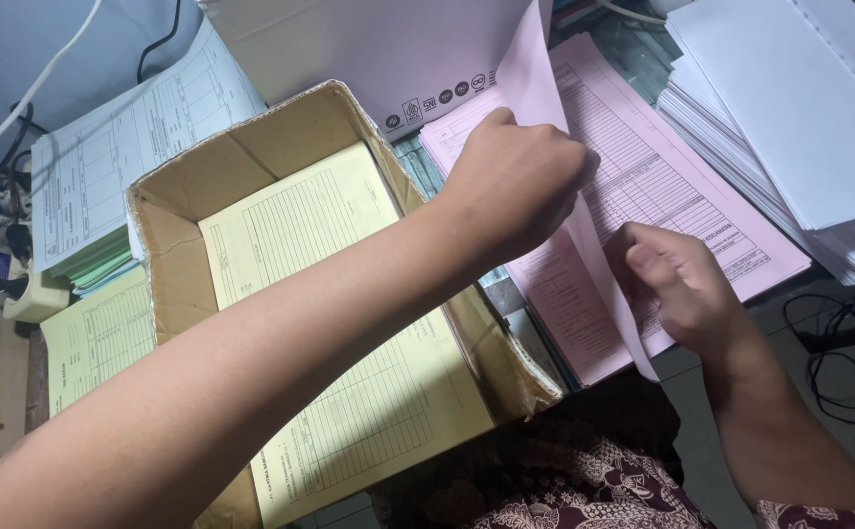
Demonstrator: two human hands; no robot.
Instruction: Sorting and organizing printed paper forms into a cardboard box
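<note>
Left hand [516, 181] reaches across from the near left, over the cardboard box [251, 157], fingers curled together and pinched on a lifted pink sheet [535, 69]. That sheet stands nearly on edge, curving from the far centre down toward the near right.

Right hand [682, 284] sits just right of the sheet's lower part, fingers bent and closed against its near edge; can't tell the exact pinch, the thumb side is hidden.

The sheet is peeling off the pink form stack [672, 186], which lies flat right of the box, printed tables facing up.

Box is open and holds a stack of yellow forms [339, 323] tilted inside it. More yellow forms [95, 338] lie left of the box, with pale blue forms [134, 137] far left on a green-edged pile. White paper stack [800, 118] is far right, beside the pink stack. White cable [26, 98] runs along the far left; black cables [839, 362] on the floor, near right. Patterned dark fabric [565, 480] at the near edge.
</note>
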